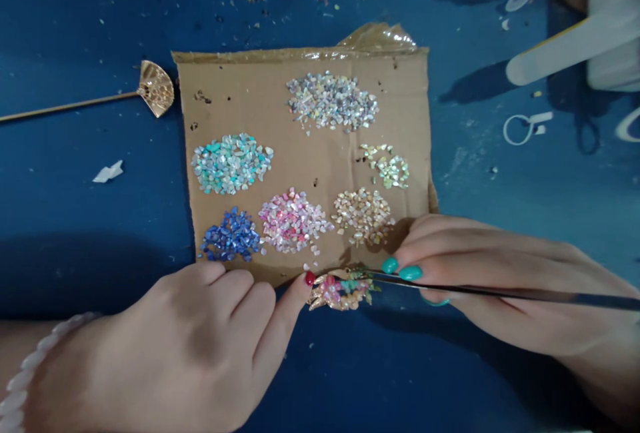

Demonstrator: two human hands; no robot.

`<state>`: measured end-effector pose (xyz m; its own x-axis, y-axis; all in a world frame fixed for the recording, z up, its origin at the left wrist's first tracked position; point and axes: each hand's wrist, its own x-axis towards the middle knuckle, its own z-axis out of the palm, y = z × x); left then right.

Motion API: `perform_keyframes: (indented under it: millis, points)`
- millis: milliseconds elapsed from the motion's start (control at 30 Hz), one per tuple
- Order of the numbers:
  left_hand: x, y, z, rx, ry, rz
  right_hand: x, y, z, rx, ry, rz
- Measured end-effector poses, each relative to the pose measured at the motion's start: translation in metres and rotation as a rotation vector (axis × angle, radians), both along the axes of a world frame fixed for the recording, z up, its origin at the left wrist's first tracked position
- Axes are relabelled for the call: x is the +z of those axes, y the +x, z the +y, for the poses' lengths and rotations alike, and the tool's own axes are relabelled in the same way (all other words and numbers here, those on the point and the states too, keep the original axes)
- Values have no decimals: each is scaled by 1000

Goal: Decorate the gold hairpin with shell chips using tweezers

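My left hand (195, 346), palm down with most fingers curled, steadies a gold hair ornament (334, 292) set with pink, green and cream chips. A red-nailed digit presses on its left end; the rest of that grip is hidden. From the other side, my right hand (480, 266) pinches dark metal tweezers (480, 292) between green-nailed fingers. Their tips meet the ornament's right end, and whether they hold a chip is too small to tell. Just beyond both hands lie pink chips (293, 221), blue chips (233, 236) and cream chips (364, 215).
A cardboard sheet (310, 166) carries the piles, including turquoise chips (233, 163), grey-white chips (333, 101) and pale green chips (393, 170). Left of it lies a gold fan-shaped hairpin (156, 88). White-handled tools (555, 50) and a clear ring (517, 130) are at right.
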<state>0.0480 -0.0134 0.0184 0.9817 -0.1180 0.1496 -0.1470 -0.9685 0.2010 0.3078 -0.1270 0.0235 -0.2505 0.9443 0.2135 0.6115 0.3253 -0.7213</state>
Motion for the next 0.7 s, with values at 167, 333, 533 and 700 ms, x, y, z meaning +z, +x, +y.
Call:
perform_keyframes:
  millis: [167, 333, 533, 700]
  points:
    - [1, 0, 1, 3, -18, -13, 1, 1, -4, -3, -22, -24]
    - [0, -3, 0, -3, -10, 5, 0, 1, -2, -16, -26, -24]
    - [-1, 1, 0, -4, -3, 5, 4, 4, 0, 27, -19, -38]
    - [0, -1, 0, 0, -16, -7, 4, 4, -1, 39, -18, -34]
